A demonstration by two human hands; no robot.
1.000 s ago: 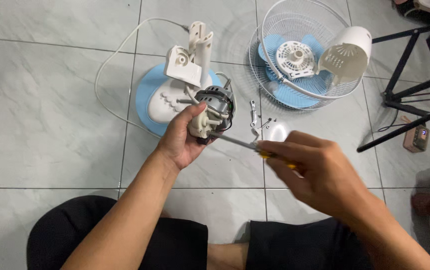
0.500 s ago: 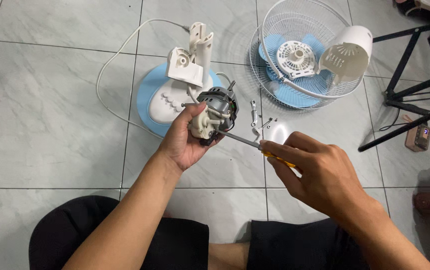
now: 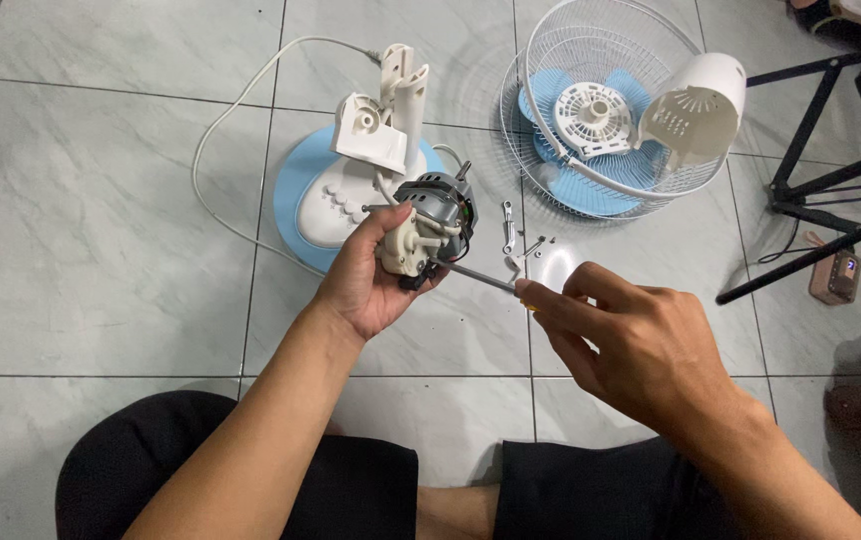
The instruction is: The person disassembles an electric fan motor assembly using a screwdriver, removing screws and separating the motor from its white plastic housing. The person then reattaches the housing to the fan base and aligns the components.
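My left hand (image 3: 363, 282) grips a small fan motor (image 3: 429, 229) with a grey metal body and a cream plastic gearbox, held above the tiled floor. A screwdriver (image 3: 481, 279) is clasped in my right hand (image 3: 633, 343); its metal shaft points left and its tip touches the motor's cream part. The handle is almost fully hidden by my fingers. Wires run from the motor to the fan stand behind it.
A white and blue fan base (image 3: 336, 195) with its neck and white cord (image 3: 226, 125) lies behind the motor. Loose screws and small metal parts (image 3: 516, 240) lie on the floor. A wire grille (image 3: 591, 110) holds blue blades and a white motor cover (image 3: 699, 100). Black chair legs (image 3: 821, 180) stand right.
My right hand has turned and closed further over the screwdriver handle, hiding the yellow part. The motor and my left hand stay almost still.
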